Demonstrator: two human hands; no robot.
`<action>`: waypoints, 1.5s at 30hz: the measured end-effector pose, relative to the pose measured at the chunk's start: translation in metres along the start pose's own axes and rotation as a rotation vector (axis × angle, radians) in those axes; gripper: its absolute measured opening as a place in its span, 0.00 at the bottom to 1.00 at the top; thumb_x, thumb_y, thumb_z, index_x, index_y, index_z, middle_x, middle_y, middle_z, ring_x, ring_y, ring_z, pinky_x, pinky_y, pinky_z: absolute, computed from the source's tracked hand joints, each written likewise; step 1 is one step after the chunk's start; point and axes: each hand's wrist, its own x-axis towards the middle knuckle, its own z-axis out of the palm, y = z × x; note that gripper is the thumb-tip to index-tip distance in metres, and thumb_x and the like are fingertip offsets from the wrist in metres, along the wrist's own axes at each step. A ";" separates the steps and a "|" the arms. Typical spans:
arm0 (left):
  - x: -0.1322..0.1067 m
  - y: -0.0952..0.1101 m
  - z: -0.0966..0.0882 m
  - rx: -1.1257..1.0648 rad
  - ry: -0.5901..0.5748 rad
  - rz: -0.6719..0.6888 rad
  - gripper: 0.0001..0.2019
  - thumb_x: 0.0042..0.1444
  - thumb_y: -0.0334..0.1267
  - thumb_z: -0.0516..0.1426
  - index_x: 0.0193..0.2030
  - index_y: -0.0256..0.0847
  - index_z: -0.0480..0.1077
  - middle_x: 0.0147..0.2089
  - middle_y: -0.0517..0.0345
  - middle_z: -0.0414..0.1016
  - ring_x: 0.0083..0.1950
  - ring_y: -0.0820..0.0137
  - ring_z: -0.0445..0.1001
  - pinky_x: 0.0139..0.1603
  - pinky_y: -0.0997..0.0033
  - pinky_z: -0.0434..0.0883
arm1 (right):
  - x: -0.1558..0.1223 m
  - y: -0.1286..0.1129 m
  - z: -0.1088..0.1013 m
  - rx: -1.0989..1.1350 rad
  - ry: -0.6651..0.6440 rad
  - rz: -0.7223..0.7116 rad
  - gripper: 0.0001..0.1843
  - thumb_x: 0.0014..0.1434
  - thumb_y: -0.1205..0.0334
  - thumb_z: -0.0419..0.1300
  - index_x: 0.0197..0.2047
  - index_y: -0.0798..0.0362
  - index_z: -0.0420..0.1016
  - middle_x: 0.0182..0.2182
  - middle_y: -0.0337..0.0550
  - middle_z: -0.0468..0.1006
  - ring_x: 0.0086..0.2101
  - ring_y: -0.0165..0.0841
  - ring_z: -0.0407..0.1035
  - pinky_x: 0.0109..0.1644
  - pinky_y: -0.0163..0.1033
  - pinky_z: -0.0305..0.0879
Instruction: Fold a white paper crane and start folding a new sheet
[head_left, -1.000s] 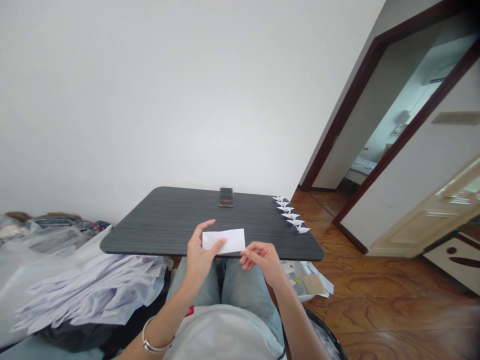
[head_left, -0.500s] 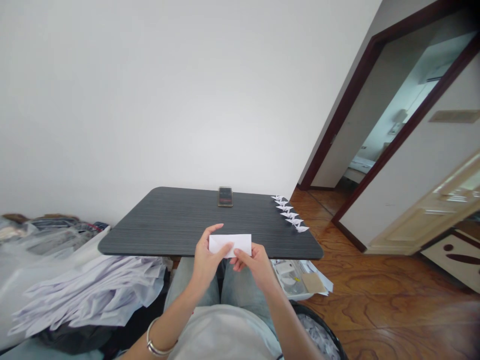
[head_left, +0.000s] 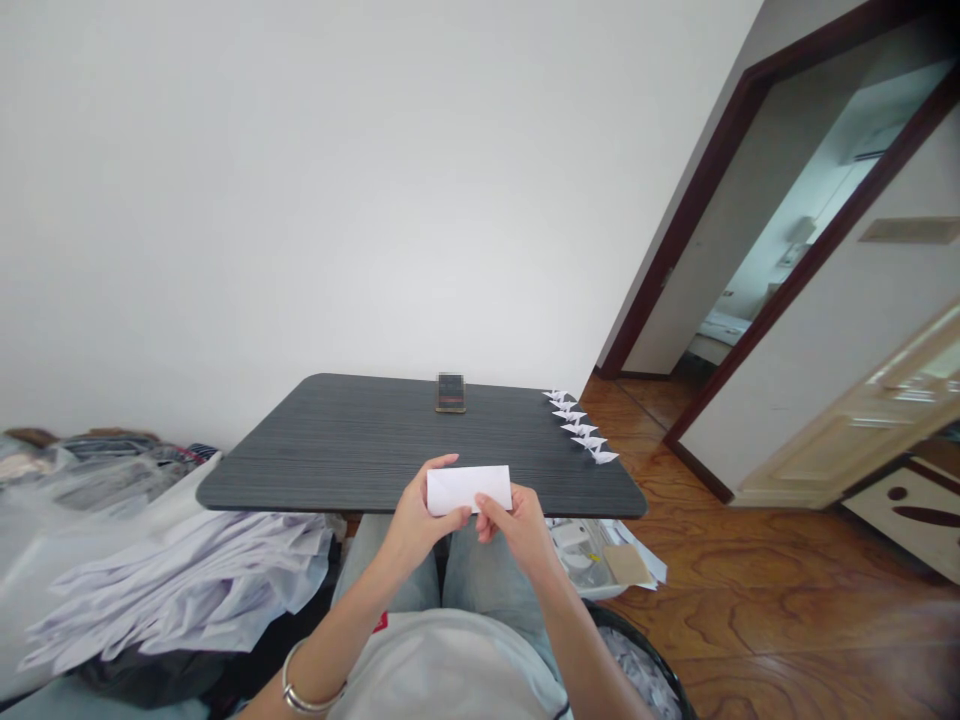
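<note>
A folded white paper [head_left: 471, 487] is held up over the near edge of the dark grey table [head_left: 337, 450]. My left hand [head_left: 422, 528] grips its left end, thumb on the front, fingers behind. My right hand [head_left: 517, 528] pinches the lower edge near the middle and right. Both hands hover just above my lap, in front of the table edge. A silver bracelet [head_left: 304, 695] sits on my left wrist.
A phone [head_left: 451, 393] stands at the table's far edge. Several small white paper cranes [head_left: 581, 430] line the right side. A heap of white papers [head_left: 180, 580] lies at the left, a bin with scraps [head_left: 645, 670] at the right, an open doorway [head_left: 795, 250] beyond.
My right hand has come in from the right and taken hold of the paper's lower edge. The paper has shifted slightly right and up.
</note>
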 end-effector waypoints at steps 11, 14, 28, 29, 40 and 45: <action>0.000 0.001 -0.005 -0.073 -0.016 -0.031 0.32 0.39 0.34 0.62 0.53 0.37 0.56 0.28 0.62 0.69 0.24 0.76 0.67 0.26 0.78 0.65 | 0.002 0.002 -0.003 -0.020 0.005 -0.020 0.16 0.49 0.55 0.60 0.17 0.57 0.68 0.12 0.38 0.69 0.14 0.25 0.62 0.18 0.30 0.61; 0.000 0.002 -0.006 -0.103 -0.024 -0.040 0.34 0.39 0.33 0.62 0.54 0.36 0.54 0.24 0.64 0.70 0.23 0.77 0.66 0.26 0.78 0.64 | 0.003 0.003 -0.004 -0.015 0.010 -0.027 0.16 0.49 0.55 0.60 0.17 0.58 0.69 0.13 0.38 0.69 0.14 0.25 0.62 0.19 0.30 0.61; 0.001 0.008 -0.020 -0.105 0.049 -0.034 0.40 0.38 0.33 0.62 0.59 0.35 0.50 0.19 0.69 0.66 0.22 0.77 0.67 0.27 0.76 0.65 | 0.008 0.005 -0.013 0.016 0.068 -0.042 0.18 0.48 0.53 0.61 0.17 0.57 0.68 0.13 0.38 0.69 0.14 0.25 0.62 0.18 0.30 0.61; 0.001 0.008 -0.021 -0.103 0.049 -0.039 0.41 0.38 0.33 0.62 0.59 0.35 0.49 0.19 0.69 0.66 0.22 0.77 0.67 0.27 0.76 0.65 | 0.008 0.006 -0.014 0.025 0.071 -0.041 0.18 0.48 0.53 0.61 0.17 0.57 0.68 0.13 0.38 0.69 0.14 0.25 0.62 0.18 0.30 0.61; 0.002 0.010 -0.023 -0.142 0.068 -0.030 0.32 0.41 0.36 0.62 0.54 0.36 0.57 0.27 0.61 0.72 0.28 0.74 0.71 0.32 0.75 0.68 | 0.007 0.002 -0.012 0.060 0.084 -0.051 0.16 0.48 0.54 0.61 0.19 0.57 0.69 0.14 0.38 0.70 0.14 0.25 0.63 0.19 0.30 0.61; 0.003 0.003 -0.007 -0.148 -0.043 -0.063 0.35 0.37 0.33 0.64 0.53 0.36 0.57 0.31 0.57 0.75 0.30 0.72 0.73 0.33 0.74 0.68 | 0.002 0.001 -0.003 0.020 0.056 -0.046 0.16 0.48 0.53 0.61 0.19 0.58 0.69 0.13 0.38 0.70 0.14 0.25 0.63 0.19 0.30 0.62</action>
